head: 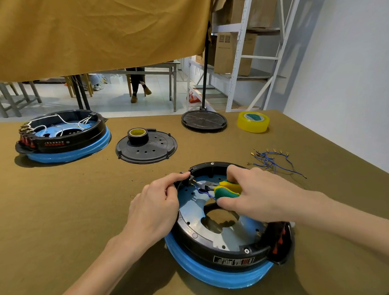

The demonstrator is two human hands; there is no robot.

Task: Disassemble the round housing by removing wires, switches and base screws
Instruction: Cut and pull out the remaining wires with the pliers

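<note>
Two hands are working inside the housing (226, 228), which is sitting near the front of the table (54, 208), just right of centre. The left hand (152, 208) is curling round the rim at about 10 o'clock, fingertips pinching at a small black part up there, though I can't tell exactly what's between them. The right hand (251, 193) is clamping the yellow-green handles of the pliers (226, 189), with the nose pointing toward 10 o'clock at a blue wire (204, 193) on the metal plate.

Handling guess: the housing looks like rigid plastic on a steel plate, so probably fairly heavy and not going to flex, and the blue band round the bottom looks soft enough to stop it sliding. The rim seems like the sensible place to hold, away from the red switches (278, 240) at 4 o'clock. The wire is thin and floppy, so I'd be gripping the metal terminal rather than yanking the insulation. Those terminals look easy to bend.

A bunch of loose wires (274, 160) is lying well apart at 1 o'clock. A second housing (64, 136) is sitting at 10 o'clock with white wires in it, a black cover (146, 145) with black tape (137, 135) on it is at 11, and yellow tape (253, 121) is further back.
</note>
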